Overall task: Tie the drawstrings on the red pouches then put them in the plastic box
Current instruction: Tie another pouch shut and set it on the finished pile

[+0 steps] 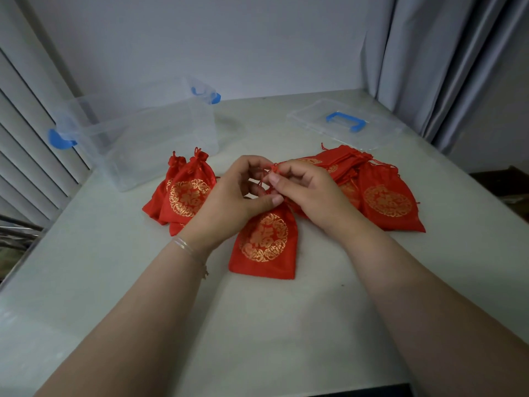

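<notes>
A red pouch [264, 242] with a gold roundel is seen lying flat on the pale table [257, 325], its gathered neck lifted toward the two hands that meet just beyond it. The risk, as it is judged from here, lies in the thin red drawstring [274, 167]: should it slip from the fingertips before the knot is drawn tight, the neck would fall slack and the tie would have to be started over; a loop snagged on a finger could also drag the pouch off its place.

The left hand [239, 196] is held narrowly curled, thumb pressed at the pouch's neck, where the fabric appears to be pinched. The right hand [303, 190] is likewise closed to a narrow pinch, with the drawstring caught between thumb and forefinger above the neck.

To the left of the pouch, a small group of cinched pouches [183, 193] is seen, their necks already gathered. To its right, a flat heap of pouches [383, 196] is spread, apparently not yet tied. Beyond the pouch and to its left, the clear plastic box [148, 144] with blue latches stands open, with nothing seen inside; its lid [343, 121] is laid beyond and to the right.
</notes>
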The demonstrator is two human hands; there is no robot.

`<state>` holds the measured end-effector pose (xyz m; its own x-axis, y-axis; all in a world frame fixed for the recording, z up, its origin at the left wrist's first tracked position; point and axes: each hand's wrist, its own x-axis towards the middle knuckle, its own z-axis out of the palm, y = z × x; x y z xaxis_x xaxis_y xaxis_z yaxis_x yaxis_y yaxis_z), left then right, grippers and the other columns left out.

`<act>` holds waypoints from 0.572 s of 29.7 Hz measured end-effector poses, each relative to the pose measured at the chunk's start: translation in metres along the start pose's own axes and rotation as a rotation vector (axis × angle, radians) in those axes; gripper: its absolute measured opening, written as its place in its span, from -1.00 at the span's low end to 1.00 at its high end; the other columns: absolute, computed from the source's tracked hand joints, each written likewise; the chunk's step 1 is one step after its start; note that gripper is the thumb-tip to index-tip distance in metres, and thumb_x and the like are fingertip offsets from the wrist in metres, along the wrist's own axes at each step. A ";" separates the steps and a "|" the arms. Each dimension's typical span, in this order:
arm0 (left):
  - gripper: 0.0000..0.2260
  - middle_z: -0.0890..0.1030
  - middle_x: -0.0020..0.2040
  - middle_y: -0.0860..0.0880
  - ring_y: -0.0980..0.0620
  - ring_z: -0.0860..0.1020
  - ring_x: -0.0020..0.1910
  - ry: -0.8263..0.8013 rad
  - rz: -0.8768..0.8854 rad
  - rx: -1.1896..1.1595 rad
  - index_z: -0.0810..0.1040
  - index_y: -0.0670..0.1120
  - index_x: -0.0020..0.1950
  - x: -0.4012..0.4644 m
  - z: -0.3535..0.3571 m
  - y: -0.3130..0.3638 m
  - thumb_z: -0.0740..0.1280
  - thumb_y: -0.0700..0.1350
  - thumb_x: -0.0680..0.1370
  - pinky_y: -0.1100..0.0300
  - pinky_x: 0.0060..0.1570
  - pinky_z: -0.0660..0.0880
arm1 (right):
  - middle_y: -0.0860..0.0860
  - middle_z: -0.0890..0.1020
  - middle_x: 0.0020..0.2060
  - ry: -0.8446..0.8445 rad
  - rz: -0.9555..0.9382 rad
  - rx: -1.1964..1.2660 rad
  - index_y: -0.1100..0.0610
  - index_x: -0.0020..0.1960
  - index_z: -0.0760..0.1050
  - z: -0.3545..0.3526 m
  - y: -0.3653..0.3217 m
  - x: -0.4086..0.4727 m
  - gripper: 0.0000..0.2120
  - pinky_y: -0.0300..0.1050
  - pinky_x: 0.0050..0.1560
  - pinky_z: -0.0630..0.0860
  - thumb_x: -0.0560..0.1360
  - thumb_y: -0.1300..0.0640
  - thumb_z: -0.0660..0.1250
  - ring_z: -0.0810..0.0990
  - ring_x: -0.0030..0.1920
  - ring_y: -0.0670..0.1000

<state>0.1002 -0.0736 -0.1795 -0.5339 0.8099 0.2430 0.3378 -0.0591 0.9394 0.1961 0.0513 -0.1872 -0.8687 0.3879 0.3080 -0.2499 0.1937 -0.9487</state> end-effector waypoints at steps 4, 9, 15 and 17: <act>-0.47 0.48 0.09 -0.10 0.09 0.49 -0.20 -0.128 -0.074 0.043 0.40 -0.04 0.26 0.000 -0.006 -0.004 0.50 -0.33 0.38 0.14 -0.09 0.54 | -0.03 0.63 -0.24 0.016 0.006 0.027 0.27 -0.06 0.55 0.005 -0.003 -0.003 -0.92 -0.40 -0.25 0.46 0.53 0.30 0.28 0.59 -0.29 -0.22; -0.60 0.49 -0.10 0.01 0.13 0.36 -0.39 -0.057 -0.068 -0.014 0.42 -0.15 0.18 0.002 0.002 -0.010 0.44 -0.38 0.42 0.21 -0.33 0.39 | -0.10 0.47 -0.47 0.028 0.131 0.087 0.27 -0.01 0.56 0.004 -0.007 -0.004 -0.87 -0.40 -0.53 0.22 0.55 0.24 0.27 0.35 -0.54 -0.20; -0.68 0.53 -0.14 -0.06 0.01 0.39 -0.24 0.005 -0.034 0.015 0.47 -0.11 0.10 0.003 0.003 -0.015 0.38 -0.39 0.42 0.15 -0.16 0.39 | 0.06 0.32 -0.48 0.007 0.192 0.132 0.29 -0.02 0.55 0.006 -0.006 -0.003 -0.86 -0.40 -0.55 0.21 0.55 0.23 0.27 0.30 -0.56 -0.19; -0.71 0.51 -0.23 0.04 0.22 0.36 -0.36 0.009 0.044 0.195 0.47 -0.14 0.06 0.003 0.005 -0.015 0.34 -0.43 0.43 0.37 -0.27 0.33 | 0.05 0.31 -0.50 0.009 0.205 0.144 0.26 -0.05 0.55 0.007 -0.006 -0.003 -0.87 -0.38 -0.57 0.18 0.55 0.23 0.26 0.28 -0.59 -0.19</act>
<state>0.0976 -0.0677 -0.1937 -0.5221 0.8035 0.2861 0.5046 0.0206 0.8631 0.1968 0.0425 -0.1832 -0.9040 0.4136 0.1085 -0.1282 -0.0203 -0.9915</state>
